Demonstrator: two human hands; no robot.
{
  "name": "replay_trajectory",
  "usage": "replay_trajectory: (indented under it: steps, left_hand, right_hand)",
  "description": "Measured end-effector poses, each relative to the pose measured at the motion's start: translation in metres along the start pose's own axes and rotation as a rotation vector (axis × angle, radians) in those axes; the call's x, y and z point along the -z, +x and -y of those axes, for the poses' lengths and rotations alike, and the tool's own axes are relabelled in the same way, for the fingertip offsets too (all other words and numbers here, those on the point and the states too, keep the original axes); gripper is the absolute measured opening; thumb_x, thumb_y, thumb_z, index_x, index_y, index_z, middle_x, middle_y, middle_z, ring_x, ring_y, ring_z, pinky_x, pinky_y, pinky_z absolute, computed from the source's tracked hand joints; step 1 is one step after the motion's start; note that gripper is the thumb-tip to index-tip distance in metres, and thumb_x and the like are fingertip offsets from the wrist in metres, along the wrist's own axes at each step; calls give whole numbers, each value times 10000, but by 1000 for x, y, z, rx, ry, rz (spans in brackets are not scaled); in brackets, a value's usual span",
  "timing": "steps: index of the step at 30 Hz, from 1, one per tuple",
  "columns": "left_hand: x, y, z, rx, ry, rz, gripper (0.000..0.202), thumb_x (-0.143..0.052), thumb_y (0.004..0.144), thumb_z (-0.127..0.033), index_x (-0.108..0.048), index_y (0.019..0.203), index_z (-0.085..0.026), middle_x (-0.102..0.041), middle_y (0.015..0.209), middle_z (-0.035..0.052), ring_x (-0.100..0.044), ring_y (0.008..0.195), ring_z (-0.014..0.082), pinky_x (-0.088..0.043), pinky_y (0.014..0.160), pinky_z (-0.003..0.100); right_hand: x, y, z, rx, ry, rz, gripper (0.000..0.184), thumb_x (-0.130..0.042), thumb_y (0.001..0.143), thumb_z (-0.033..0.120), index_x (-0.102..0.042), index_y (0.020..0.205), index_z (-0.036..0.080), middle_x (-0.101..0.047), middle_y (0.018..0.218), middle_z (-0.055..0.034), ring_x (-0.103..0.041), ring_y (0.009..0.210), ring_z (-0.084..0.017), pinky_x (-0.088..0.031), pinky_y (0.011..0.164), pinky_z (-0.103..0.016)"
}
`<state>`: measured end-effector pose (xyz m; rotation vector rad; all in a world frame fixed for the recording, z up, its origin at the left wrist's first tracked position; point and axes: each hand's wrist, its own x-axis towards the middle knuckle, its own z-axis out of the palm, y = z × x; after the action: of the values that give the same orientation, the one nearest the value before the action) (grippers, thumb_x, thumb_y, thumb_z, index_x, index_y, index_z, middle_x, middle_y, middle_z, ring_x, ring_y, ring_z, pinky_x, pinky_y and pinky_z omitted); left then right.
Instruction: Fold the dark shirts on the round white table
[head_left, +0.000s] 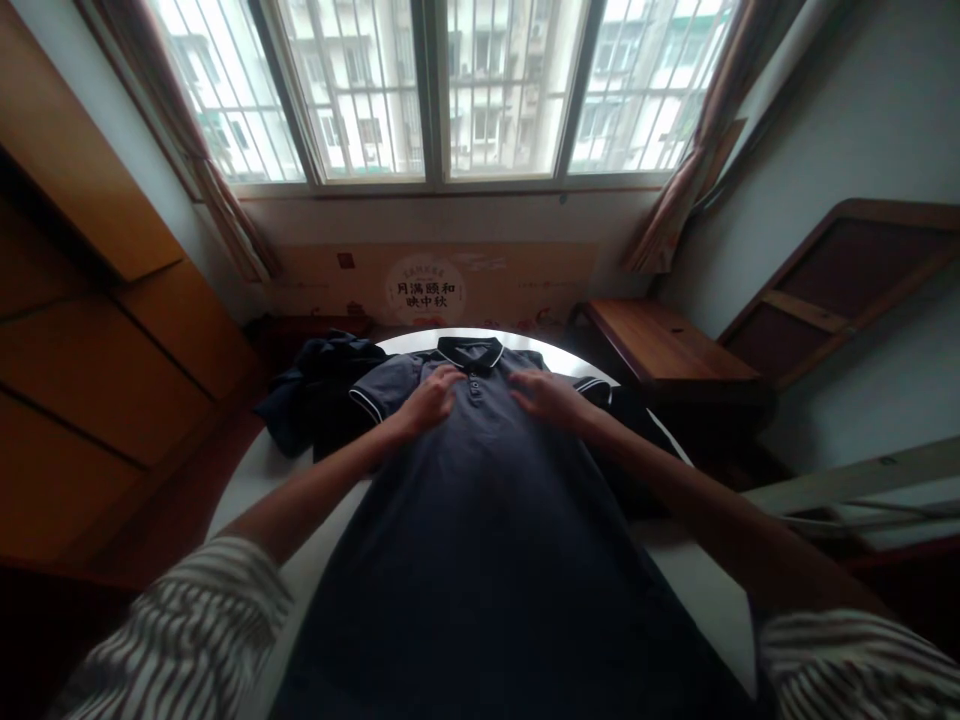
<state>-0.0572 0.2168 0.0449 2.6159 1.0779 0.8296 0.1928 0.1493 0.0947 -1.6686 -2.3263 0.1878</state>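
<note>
A dark blue polo shirt (480,500) with a white-trimmed black collar lies face up on a white round table (712,590), its collar pointing away from me. My left hand (429,398) rests flat on the shirt's chest, left of the button placket. On the other side of the placket my right hand (546,396) lies flat as well. Both hands press the fabric with fingers spread, holding nothing.
A heap of dark clothes (319,395) lies at the table's far left. A wooden bench (660,345) stands at the right under the barred window (450,85). Wooden cabinets (97,330) line the left wall. A printed cardboard panel (427,285) leans beneath the sill.
</note>
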Motion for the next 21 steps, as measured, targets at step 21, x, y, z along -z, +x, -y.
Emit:
replay_trajectory:
  steps: [21]
  left_hand:
    - [102, -339, -107, -166, -12, 280, 370, -506, 923, -130, -629, 1230, -297, -693, 990, 27, -653, 810, 140, -546, 735, 182]
  right_hand:
    - [-22, -325, 57, 229, 137, 158, 351, -426, 838, 18, -677, 1019, 185, -689, 1030, -93, -654, 948, -195, -557, 833, -311]
